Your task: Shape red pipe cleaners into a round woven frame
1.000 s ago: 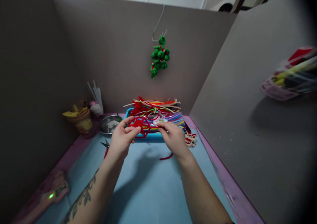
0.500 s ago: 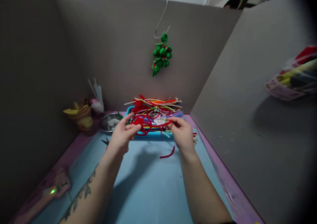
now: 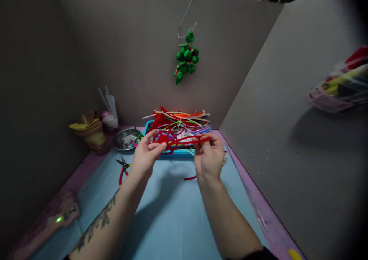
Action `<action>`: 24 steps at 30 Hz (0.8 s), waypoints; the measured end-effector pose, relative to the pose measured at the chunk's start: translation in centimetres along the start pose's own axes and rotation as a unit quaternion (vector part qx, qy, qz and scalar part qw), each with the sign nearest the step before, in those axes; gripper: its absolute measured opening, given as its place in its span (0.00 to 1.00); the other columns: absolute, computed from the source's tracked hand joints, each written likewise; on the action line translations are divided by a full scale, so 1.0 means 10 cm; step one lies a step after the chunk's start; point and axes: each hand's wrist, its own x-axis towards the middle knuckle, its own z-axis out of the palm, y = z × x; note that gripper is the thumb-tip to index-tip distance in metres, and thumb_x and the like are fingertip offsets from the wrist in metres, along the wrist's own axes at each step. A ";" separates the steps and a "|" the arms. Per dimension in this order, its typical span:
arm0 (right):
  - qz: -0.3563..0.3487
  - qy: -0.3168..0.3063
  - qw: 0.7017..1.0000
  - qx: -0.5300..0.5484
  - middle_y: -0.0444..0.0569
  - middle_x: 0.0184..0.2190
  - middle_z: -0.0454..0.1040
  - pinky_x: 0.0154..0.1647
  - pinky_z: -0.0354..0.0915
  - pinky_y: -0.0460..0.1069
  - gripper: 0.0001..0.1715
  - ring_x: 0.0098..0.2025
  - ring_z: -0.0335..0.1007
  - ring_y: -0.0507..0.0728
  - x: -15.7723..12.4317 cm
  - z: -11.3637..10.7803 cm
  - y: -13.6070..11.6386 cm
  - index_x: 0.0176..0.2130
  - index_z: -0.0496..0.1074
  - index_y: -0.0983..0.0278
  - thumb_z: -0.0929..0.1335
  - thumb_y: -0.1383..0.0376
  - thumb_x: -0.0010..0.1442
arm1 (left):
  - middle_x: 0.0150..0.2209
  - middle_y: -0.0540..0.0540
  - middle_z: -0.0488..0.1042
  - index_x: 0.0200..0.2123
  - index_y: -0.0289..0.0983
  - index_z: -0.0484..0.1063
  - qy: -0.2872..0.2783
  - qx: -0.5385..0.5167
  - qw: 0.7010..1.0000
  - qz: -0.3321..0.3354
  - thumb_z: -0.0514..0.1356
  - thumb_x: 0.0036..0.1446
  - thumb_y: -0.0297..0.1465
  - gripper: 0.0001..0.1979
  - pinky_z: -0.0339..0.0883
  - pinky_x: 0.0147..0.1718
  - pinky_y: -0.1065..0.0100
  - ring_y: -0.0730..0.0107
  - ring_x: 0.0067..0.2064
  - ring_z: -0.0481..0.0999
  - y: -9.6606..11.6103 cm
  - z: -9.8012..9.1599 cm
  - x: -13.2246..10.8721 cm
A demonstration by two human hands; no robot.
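Between my hands, above the blue mat [image 3: 172,214], is a red piece of bent pipe cleaners [image 3: 170,142] with several open loops. My left hand [image 3: 147,152] pinches its left side between thumb and fingers. Drawn out to the right, a red pipe cleaner strand [image 3: 189,140] runs into the closed fingertips of my right hand [image 3: 210,156]. A short cut length of red pipe cleaner [image 3: 189,178] lies on the mat below my right hand. Red-handled cutters [image 3: 122,172] rest with jaws apart beside my left forearm.
Behind my hands stands a blue tray [image 3: 179,155] heaped with coloured pipe cleaners [image 3: 184,116]. A metal bowl [image 3: 125,139], a brown pot [image 3: 93,135] and a pink glue gun [image 3: 63,216] are leftward. A green ornament [image 3: 187,57] hangs on the back panel; a basket [image 3: 330,95] hangs right.
My right hand has turned, its fingers curling round toward me, and the red strand now stretches straighter between my hands. The cutters show more fully. The view has shifted slightly.
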 end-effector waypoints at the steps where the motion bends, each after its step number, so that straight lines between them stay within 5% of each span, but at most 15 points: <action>1: 0.012 0.002 1.000 0.007 0.41 0.27 0.72 0.31 0.73 0.48 0.14 0.27 0.73 0.50 0.01 0.00 0.01 0.31 0.67 0.60 0.74 0.57 0.52 | 0.19 0.57 0.70 0.59 0.33 0.62 0.001 0.000 1.000 0.002 0.72 0.39 0.36 0.43 0.50 0.17 0.77 0.81 0.18 0.60 0.00 0.00 0.00; 7: 0.151 0.009 0.988 0.026 0.38 0.22 0.72 0.21 0.66 0.43 0.19 0.21 0.69 0.48 0.10 -0.04 0.15 0.29 0.68 0.62 0.77 0.59 0.40 | 0.18 0.58 0.69 0.61 0.31 0.60 -0.034 -0.011 0.999 0.001 0.71 0.41 0.34 0.44 0.49 0.18 0.77 0.82 0.18 0.57 0.03 0.01 -0.02; 11: 0.204 -0.076 0.975 -0.033 0.39 0.20 0.71 0.19 0.63 0.43 0.18 0.19 0.66 0.49 0.08 -0.04 0.24 0.29 0.69 0.63 0.77 0.59 0.41 | 0.17 0.59 0.67 0.62 0.32 0.59 -0.077 -0.016 0.997 -0.010 0.71 0.42 0.33 0.44 0.48 0.19 0.77 0.83 0.18 0.57 0.05 0.02 -0.05; 14: 0.146 -0.118 0.976 -0.107 0.39 0.22 0.71 0.22 0.64 0.44 0.15 0.21 0.66 0.49 0.01 -0.03 0.23 0.29 0.69 0.63 0.76 0.60 0.44 | 0.18 0.59 0.68 0.61 0.33 0.60 -0.080 -0.017 0.997 -0.009 0.71 0.42 0.33 0.43 0.48 0.19 0.77 0.83 0.17 0.57 0.04 0.02 -0.05; 18: 0.006 -0.139 0.963 -0.232 0.48 0.38 0.74 0.38 0.68 0.50 0.09 0.38 0.71 0.55 -0.03 -0.04 0.15 0.27 0.75 0.63 0.76 0.63 0.45 | 0.17 0.59 0.67 0.60 0.34 0.62 -0.045 -0.036 0.998 0.006 0.72 0.41 0.33 0.42 0.47 0.19 0.77 0.83 0.17 0.57 0.01 0.01 -0.02; 24: -0.023 -0.268 0.920 -0.285 0.50 0.46 0.73 0.47 0.66 0.54 0.04 0.47 0.71 0.59 -0.03 -0.06 0.09 0.30 0.79 0.60 0.74 0.66 0.49 | 0.16 0.59 0.65 0.58 0.35 0.63 -0.039 -0.079 0.996 0.014 0.72 0.42 0.32 0.39 0.46 0.18 0.77 0.83 0.17 0.56 0.01 0.00 0.01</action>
